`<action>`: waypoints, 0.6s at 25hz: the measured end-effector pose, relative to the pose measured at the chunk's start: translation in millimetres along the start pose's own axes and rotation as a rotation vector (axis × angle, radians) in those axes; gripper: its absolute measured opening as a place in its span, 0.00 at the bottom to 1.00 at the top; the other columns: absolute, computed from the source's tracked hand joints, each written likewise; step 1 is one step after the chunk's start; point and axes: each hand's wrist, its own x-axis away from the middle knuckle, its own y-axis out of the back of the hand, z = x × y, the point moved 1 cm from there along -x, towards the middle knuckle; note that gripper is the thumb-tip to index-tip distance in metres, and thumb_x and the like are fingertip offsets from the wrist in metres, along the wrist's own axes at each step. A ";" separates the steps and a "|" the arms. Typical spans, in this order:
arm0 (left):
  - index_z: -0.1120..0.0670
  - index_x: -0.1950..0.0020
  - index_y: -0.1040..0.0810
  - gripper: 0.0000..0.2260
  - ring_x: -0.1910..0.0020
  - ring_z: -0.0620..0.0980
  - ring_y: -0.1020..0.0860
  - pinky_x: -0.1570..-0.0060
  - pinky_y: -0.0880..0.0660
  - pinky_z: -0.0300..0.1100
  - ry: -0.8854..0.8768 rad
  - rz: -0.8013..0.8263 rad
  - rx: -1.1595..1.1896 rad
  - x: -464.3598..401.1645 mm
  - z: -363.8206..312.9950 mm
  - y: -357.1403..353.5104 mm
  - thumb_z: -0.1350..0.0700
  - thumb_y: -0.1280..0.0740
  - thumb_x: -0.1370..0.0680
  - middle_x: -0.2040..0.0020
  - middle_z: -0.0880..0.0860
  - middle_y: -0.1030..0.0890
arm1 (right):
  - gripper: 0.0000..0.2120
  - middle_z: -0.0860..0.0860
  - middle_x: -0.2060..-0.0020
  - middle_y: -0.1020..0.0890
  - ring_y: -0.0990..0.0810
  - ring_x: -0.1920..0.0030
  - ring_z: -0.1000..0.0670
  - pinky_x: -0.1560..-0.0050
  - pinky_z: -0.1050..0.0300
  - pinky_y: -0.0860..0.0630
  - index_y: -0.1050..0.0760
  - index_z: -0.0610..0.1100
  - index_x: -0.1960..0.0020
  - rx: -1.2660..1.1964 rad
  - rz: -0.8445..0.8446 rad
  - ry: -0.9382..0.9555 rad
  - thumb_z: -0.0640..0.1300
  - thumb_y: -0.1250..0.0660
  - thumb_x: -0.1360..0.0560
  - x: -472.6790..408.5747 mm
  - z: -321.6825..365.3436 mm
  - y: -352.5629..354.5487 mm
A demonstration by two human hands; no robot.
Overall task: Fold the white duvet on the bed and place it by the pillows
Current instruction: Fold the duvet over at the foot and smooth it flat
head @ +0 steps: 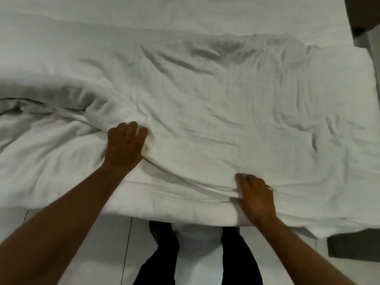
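The white duvet (205, 95) lies wrinkled across the bed, with a bunched fold at the left and layered edges along the near side of the mattress. My left hand (125, 142) lies on the duvet left of centre, its fingers curled into the cloth. At the near edge, my right hand (255, 197) grips the stacked layers of the duvet, fingers on top. No pillows are in view.
The bed sheet (185, 11) stretches flat behind the duvet. White floor tiles (102, 254) and my dark trouser legs (162, 262) show below the mattress edge. A dark grey bed base corner (351, 245) sits at lower right; dark furniture (364, 15) stands top right.
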 end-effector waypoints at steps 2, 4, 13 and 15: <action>0.61 0.60 0.22 0.07 0.69 0.60 0.23 0.68 0.25 0.50 -0.228 -0.040 0.014 -20.0 16.2 10.2 0.66 0.33 0.36 0.68 0.60 0.23 | 0.17 0.40 0.52 0.19 0.21 0.54 0.36 0.58 0.45 0.24 0.23 0.39 0.40 0.057 -0.055 -0.130 0.35 0.36 0.29 -20.5 -0.9 19.7; 0.60 0.56 0.21 0.11 0.70 0.62 0.22 0.71 0.24 0.51 -0.230 0.032 0.182 -19.3 32.6 15.5 0.58 0.36 0.35 0.67 0.61 0.22 | 0.13 0.40 0.61 0.22 0.23 0.62 0.37 0.65 0.48 0.27 0.22 0.37 0.51 0.068 -0.247 -0.155 0.32 0.40 0.34 -25.9 -2.5 34.2; 0.58 0.54 0.18 0.23 0.69 0.57 0.25 0.72 0.32 0.44 -0.199 0.233 0.205 113.5 21.1 -15.8 0.69 0.26 0.47 0.62 0.57 0.22 | 0.23 0.43 0.55 0.18 0.20 0.59 0.37 0.62 0.46 0.24 0.19 0.41 0.48 -0.013 -0.172 -0.075 0.30 0.28 0.42 36.0 8.7 -7.9; 0.58 0.57 0.19 0.21 0.70 0.57 0.26 0.72 0.32 0.44 -0.218 0.242 0.183 109.5 15.6 -21.7 0.71 0.26 0.47 0.64 0.56 0.23 | 0.23 0.40 0.49 0.16 0.17 0.54 0.36 0.57 0.43 0.21 0.18 0.40 0.44 -0.046 -0.154 0.050 0.32 0.28 0.40 45.3 12.5 -15.1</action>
